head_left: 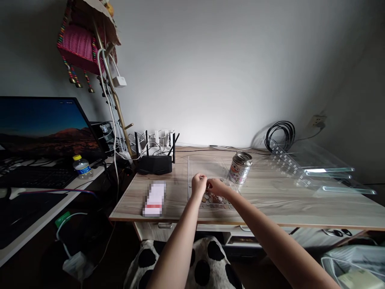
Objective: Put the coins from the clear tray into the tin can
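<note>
Many coins [208, 199] lie in a shallow clear plastic tray [207, 163] on the desk. Over the tray, my left hand [199, 186] is closed, thumb and fingers pinched together. Close beside it, almost touching, my right hand [219, 188] has its fingers curled inward just above the coins. Whatever sits between the fingers of either hand is too small or hidden to name. A round printed tin [240, 168] with a metal lid stands upright behind the tray's right side, beyond my right hand.
A covered flat pale item [154, 198] lies left of the tray, with a black router [155, 164] behind it. Clear acrylic panels [327, 170] and a coiled black cable [280, 136] occupy the right. A bottle [82, 166] and monitor [45, 128] stand on the left desk.
</note>
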`<action>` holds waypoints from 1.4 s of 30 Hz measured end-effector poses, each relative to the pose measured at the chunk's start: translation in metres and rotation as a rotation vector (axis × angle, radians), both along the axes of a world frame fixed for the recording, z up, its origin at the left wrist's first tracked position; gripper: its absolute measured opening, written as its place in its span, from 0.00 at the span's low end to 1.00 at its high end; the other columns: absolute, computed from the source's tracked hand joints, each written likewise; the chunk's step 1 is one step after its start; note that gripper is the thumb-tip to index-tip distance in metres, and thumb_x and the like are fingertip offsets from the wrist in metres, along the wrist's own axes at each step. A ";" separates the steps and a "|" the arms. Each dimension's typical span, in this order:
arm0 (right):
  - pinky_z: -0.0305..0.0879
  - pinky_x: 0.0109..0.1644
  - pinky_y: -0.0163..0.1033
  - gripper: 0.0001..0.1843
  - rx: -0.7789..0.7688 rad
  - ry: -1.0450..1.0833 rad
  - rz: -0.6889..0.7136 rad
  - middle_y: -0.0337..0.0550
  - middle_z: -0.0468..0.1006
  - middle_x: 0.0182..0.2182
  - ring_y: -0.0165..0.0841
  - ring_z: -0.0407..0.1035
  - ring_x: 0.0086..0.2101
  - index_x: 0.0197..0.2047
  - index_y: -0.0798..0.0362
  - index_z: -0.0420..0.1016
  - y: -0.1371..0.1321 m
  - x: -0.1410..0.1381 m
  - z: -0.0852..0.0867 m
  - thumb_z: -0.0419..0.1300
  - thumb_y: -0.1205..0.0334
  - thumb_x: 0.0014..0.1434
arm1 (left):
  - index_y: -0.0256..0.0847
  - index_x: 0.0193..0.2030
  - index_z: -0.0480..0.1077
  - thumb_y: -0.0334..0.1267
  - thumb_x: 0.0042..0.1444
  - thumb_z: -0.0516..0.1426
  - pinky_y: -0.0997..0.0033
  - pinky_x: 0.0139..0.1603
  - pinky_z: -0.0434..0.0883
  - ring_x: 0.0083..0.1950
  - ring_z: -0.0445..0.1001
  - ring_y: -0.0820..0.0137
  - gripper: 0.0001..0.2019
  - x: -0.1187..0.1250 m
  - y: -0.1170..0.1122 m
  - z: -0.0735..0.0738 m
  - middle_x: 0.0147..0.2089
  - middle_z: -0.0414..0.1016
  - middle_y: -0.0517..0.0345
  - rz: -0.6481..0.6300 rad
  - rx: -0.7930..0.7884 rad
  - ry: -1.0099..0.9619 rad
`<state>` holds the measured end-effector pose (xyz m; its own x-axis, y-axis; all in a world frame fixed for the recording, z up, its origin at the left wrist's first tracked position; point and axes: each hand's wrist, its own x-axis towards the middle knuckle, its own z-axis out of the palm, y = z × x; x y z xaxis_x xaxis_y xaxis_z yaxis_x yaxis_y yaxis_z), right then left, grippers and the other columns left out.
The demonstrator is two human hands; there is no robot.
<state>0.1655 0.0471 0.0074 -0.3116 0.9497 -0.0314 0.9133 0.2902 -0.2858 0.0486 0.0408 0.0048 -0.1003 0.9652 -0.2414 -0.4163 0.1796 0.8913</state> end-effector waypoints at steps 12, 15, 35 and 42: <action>0.55 0.25 0.28 0.17 -0.060 0.010 -0.040 0.42 0.76 0.29 0.27 0.67 0.26 0.37 0.56 0.72 0.000 0.000 0.001 0.58 0.68 0.39 | 0.42 0.19 0.64 0.17 0.28 0.61 0.75 0.36 0.62 0.36 0.69 0.65 0.16 -0.025 0.002 -0.010 0.18 0.62 0.62 -0.465 0.307 0.728; 0.55 0.24 0.28 0.13 -0.082 0.002 -0.033 0.42 0.76 0.27 0.28 0.67 0.25 0.32 0.56 0.73 0.001 -0.002 0.003 0.58 0.69 0.38 | 0.41 0.18 0.62 0.17 0.32 0.59 0.76 0.36 0.62 0.34 0.69 0.66 0.15 -0.023 0.000 -0.009 0.17 0.60 0.63 -0.471 0.290 0.732; 0.60 0.32 0.34 0.05 -0.073 -0.111 0.045 0.44 0.76 0.22 0.36 0.69 0.29 0.20 0.54 0.75 -0.016 -0.016 0.015 0.61 0.71 0.33 | 0.40 0.17 0.60 0.15 0.34 0.56 0.77 0.31 0.62 0.26 0.67 0.69 0.15 -0.020 -0.008 -0.013 0.13 0.53 0.66 -0.356 0.044 0.381; 0.58 0.25 0.30 0.04 -0.065 0.004 0.004 0.43 0.75 0.21 0.30 0.67 0.23 0.21 0.56 0.74 -0.019 -0.001 0.020 0.62 0.67 0.36 | 0.39 0.21 0.60 0.27 0.47 0.54 0.83 0.17 0.54 0.17 0.60 0.77 0.08 -0.019 0.002 -0.012 0.15 0.56 0.65 -0.302 -0.141 0.056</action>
